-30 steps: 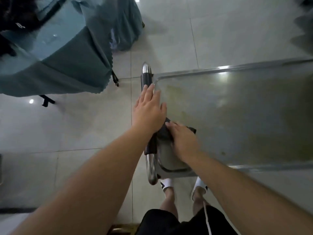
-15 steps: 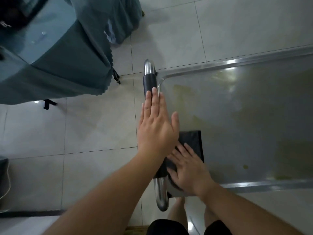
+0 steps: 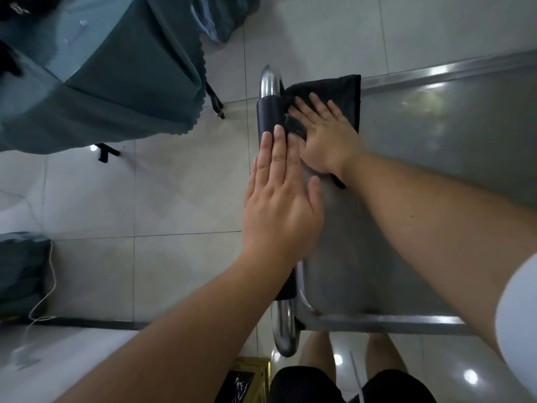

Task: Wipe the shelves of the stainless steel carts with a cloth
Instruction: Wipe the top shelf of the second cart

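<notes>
The stainless steel cart's top shelf [image 3: 436,135] fills the right half of the view, with a raised rim and a chrome handle [image 3: 268,82] wrapped in a black grip at its left end. A black cloth [image 3: 345,94] lies flat in the shelf's far left corner. My right hand [image 3: 325,135] presses on the cloth with spread, straight fingers. My left hand [image 3: 282,199] lies flat with straight fingers over the handle and the shelf's left edge, just nearer than the right hand.
A table draped in teal cloth [image 3: 101,91] stands at the upper left on the tiled floor [image 3: 174,199]. A dark seat with a white cord [image 3: 23,271] is at the left edge. My legs stand below the cart's near rim [image 3: 392,319].
My right hand has slid the black cloth from the shelf's near left corner to the far left corner. My left hand stays flat on the handle.
</notes>
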Available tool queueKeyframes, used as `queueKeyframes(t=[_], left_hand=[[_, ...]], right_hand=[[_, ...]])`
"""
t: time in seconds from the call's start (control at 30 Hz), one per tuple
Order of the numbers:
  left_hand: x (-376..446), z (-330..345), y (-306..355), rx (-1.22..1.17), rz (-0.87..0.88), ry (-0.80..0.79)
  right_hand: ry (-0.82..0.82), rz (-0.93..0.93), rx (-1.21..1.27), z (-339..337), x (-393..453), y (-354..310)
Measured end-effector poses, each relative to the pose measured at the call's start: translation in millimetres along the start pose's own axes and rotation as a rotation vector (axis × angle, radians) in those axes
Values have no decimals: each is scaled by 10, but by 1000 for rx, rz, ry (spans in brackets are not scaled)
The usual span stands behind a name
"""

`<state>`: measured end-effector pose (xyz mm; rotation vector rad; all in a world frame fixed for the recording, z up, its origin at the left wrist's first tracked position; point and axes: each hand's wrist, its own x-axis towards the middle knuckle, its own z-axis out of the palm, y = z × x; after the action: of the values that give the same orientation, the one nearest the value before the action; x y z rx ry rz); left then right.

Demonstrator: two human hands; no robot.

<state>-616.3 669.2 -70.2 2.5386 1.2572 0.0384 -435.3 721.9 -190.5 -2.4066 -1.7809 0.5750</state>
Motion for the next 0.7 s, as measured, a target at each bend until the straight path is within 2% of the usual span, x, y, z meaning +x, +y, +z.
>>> queueKeyframes(t=[0.2, 0.33, 0.5, 0.7], left_hand=[[-17, -16, 19, -71, -43, 18], [-18, -41, 38, -27, -42, 24], [-11, -72, 36, 74, -34, -46], [53, -132, 114, 139, -34, -16]], right_hand=[[-66, -42, 60, 110, -737, -109], [-99, -119, 49, 376, -1775, -170], [-105, -202, 71, 636, -2868, -44], [-90, -172, 56, 746, -3409, 156]])
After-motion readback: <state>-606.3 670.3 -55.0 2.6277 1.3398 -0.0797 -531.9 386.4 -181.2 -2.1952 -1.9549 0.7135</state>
